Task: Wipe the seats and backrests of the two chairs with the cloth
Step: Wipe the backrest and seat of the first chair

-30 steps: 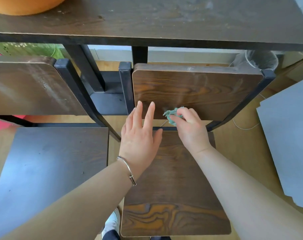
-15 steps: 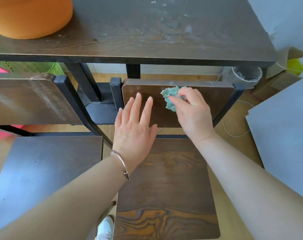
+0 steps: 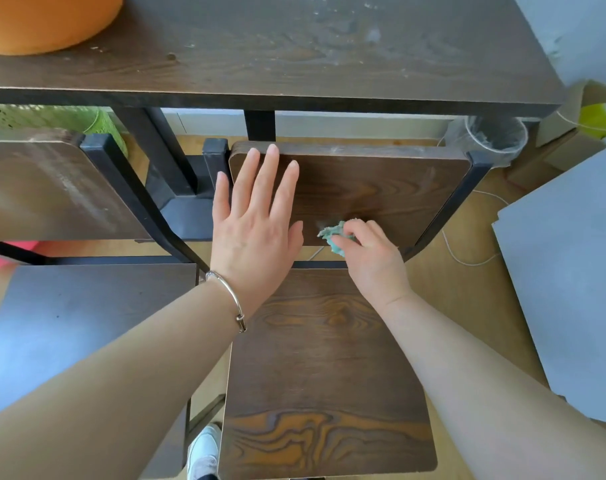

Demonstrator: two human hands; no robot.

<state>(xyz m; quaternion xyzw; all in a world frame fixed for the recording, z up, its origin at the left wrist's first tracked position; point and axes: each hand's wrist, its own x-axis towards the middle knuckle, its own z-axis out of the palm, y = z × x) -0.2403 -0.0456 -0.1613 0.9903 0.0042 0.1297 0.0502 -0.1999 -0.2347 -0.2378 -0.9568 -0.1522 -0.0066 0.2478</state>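
Two dark wood chairs stand side by side in front of me. The right chair has a grained backrest and seat. My right hand grips a bunched teal cloth against the lower edge of that backrest. My left hand lies flat with straight fingers on the backrest's left part, a metal bangle on its wrist. The left chair shows a smeared backrest and a greyish seat.
A dark wooden table stands just behind the chairs, with an orange round object on its left end. A clear-lined bin and a white cable lie at the right. Grey boards lean at far right. My shoe shows below.
My right hand has carried the cloth down from the backrest's top edge to its lower edge. My left hand has moved up, its fingers now reaching the top of the backrest.
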